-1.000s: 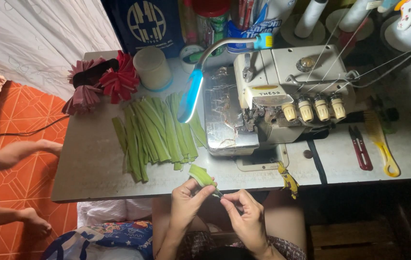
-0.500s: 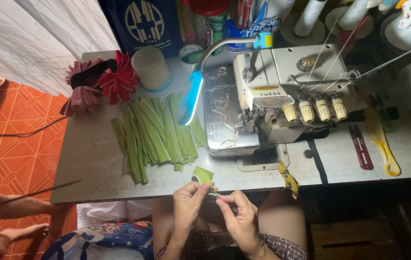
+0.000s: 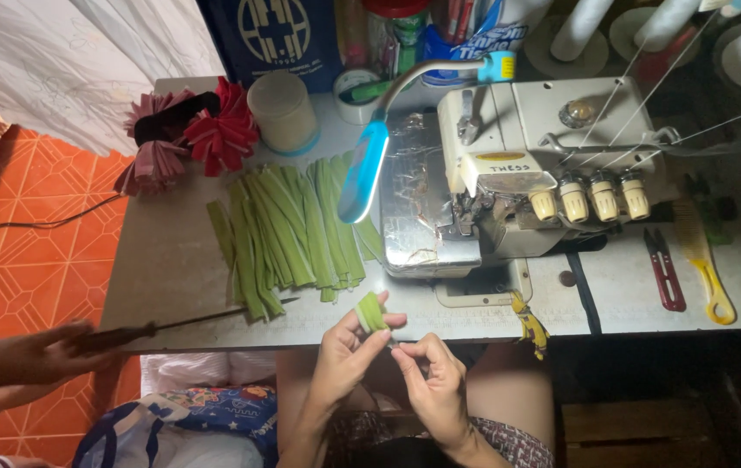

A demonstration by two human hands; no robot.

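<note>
At the desk's (image 3: 179, 286) near edge, the left hand (image 3: 344, 355) pinches a small folded green fabric strip (image 3: 371, 312) between thumb and fingers, held just above the edge. The right hand (image 3: 431, 381) has its fingertips pinched together beside it, on something too small to tell. A heap of flat, matte green strips (image 3: 288, 230) lies unfolded mid-desk, so most work seems left; pleated red and pink fabric flowers (image 3: 188, 134) sit at the far left corner.

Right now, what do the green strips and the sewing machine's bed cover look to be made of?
The green strips look like soft matte fabric or ribbon: flat, limp, slightly curling at the ends. The folded green piece pinched in the left hand looks alike. The bed cover seems crinkled metal foil, shiny with creases.
</note>
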